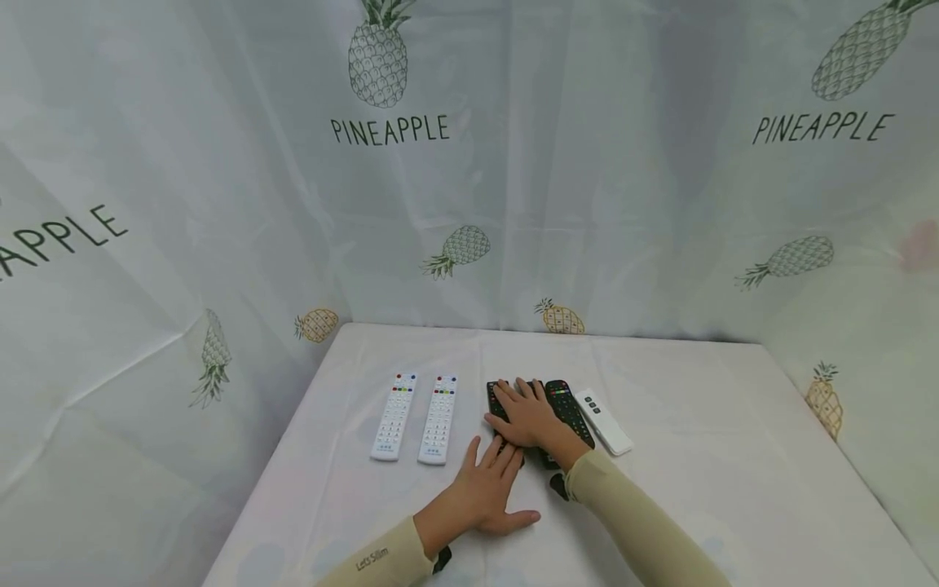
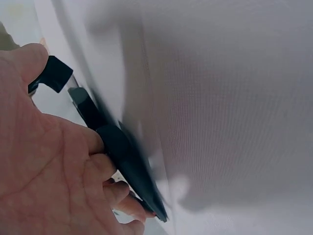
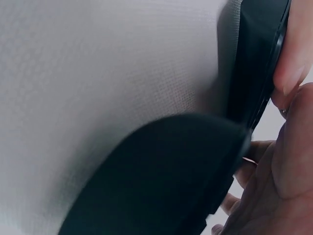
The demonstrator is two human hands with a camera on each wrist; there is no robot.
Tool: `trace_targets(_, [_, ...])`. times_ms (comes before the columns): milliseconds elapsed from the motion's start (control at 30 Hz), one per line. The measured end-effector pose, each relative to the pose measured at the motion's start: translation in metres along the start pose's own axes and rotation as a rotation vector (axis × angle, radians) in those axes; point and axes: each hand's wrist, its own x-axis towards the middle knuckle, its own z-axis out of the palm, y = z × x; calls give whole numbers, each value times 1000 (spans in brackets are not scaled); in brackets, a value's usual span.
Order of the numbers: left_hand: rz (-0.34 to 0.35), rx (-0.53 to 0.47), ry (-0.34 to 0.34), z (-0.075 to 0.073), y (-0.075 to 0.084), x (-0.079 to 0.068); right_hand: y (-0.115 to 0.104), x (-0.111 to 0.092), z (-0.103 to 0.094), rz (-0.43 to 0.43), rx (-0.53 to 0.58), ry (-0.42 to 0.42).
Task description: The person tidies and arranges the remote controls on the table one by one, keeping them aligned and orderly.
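Three black remote controls lie side by side near the table's middle. My right hand [image 1: 526, 416] rests across the left black remote [image 1: 495, 399] and the middle black remote [image 1: 548, 462], fingers spread and hiding much of both. Right beside that hand is the right black remote [image 1: 570, 412], slightly tilted. My left hand [image 1: 484, 493] has its straight fingertips at the left remote's near end, with the thumb out to the side. In the left wrist view, its fingers lie against black remotes [image 2: 128, 156]. The right wrist view shows a rounded black remote end [image 3: 161, 171] below the right palm.
Two white remotes, a left one [image 1: 394, 417] and a right one [image 1: 438, 420], lie parallel on the left. A smaller white remote [image 1: 604, 422] lies slanted just right of the black ones. Behind the white tabletop [image 1: 689, 408] hangs a pineapple-print curtain [image 1: 601, 204].
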Motion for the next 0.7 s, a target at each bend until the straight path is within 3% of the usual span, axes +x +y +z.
trace_targets(700, [0,-15,-3,-2,-10,-2,-5,6,3,7,20,4])
